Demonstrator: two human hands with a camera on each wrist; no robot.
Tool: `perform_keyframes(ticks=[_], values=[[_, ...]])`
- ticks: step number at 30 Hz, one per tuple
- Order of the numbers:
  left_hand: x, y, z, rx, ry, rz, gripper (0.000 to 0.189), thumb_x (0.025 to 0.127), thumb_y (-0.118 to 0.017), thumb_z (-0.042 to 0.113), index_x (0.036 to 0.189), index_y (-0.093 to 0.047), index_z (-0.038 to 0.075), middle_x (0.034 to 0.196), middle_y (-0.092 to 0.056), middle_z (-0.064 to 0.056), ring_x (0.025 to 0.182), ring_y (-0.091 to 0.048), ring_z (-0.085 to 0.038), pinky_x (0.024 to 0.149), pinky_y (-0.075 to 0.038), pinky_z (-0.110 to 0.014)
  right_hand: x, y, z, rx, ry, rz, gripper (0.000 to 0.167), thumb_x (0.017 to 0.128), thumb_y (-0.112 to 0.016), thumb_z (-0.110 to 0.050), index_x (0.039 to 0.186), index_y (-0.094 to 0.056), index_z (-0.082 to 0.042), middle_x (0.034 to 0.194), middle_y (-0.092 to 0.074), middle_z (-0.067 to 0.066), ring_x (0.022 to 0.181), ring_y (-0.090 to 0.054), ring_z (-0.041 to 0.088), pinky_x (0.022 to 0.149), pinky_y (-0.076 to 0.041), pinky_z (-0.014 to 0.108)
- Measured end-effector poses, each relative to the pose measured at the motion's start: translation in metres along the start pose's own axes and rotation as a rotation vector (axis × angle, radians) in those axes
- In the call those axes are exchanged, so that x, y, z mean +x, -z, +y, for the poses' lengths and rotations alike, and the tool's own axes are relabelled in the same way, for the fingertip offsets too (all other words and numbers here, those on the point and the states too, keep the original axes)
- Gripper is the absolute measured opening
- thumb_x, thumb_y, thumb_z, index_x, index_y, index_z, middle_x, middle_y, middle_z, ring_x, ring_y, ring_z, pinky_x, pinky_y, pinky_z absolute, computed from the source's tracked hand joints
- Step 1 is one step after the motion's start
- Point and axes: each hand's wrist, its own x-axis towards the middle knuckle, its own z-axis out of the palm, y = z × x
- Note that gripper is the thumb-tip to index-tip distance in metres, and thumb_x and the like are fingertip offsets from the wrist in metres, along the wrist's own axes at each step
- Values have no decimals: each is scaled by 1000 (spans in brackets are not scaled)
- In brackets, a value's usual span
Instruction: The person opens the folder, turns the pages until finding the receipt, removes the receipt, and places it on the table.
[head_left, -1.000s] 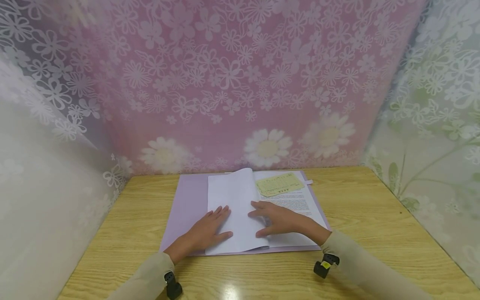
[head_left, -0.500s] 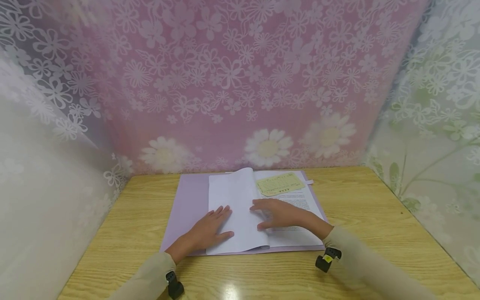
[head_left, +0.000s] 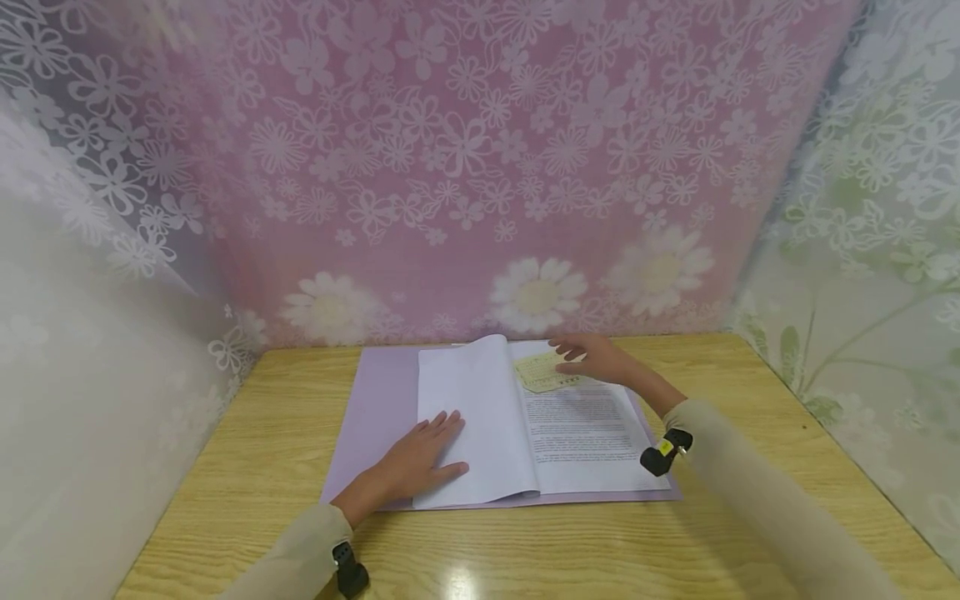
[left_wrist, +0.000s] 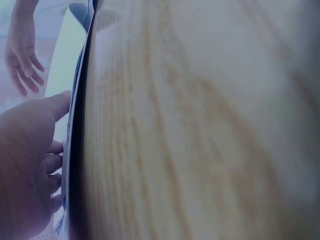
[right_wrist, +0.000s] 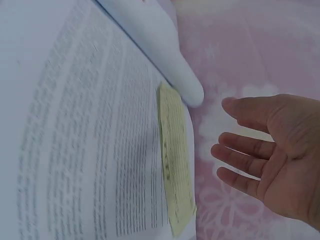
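A lilac folder [head_left: 367, 392] lies spread on the table with a stack of papers in it. My left hand [head_left: 420, 460] rests with spread fingers on the blank, turned-over white sheets [head_left: 476, 400], which curl up along their fold. My right hand [head_left: 600, 360] hovers over the upper right of the printed page [head_left: 581, 433], its fingers loosely bent. Below it lies a yellow slip of paper [head_left: 534, 375], partly hidden by the fingers in the head view. From the right wrist, the slip [right_wrist: 176, 160] appears apart from the hand [right_wrist: 270, 150], which holds nothing.
The wood-grain table [head_left: 720, 400] extends on both sides of the folder and in front of it. A pink floral curtain [head_left: 450, 275] hangs at the table's back edge. Pale floral sheets close off the left and right sides.
My right hand has left the fold of the turned sheets and moved up and right over the yellow slip, uncovering the printed text. The left hand has stayed in place.
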Motion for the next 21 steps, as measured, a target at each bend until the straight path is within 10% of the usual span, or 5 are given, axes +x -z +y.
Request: perform_keyframes(ticks=[21], values=[[0,1,0,-14,13,-17,76,104,-50,52,161,-29,8,169,-25,-8,158,-22,-29,128,-21,-51,22,19,73,95,-326,100,55,91,-71,-3,137,-51,19,127,-59,41,114,-62,48,87,-60,47]])
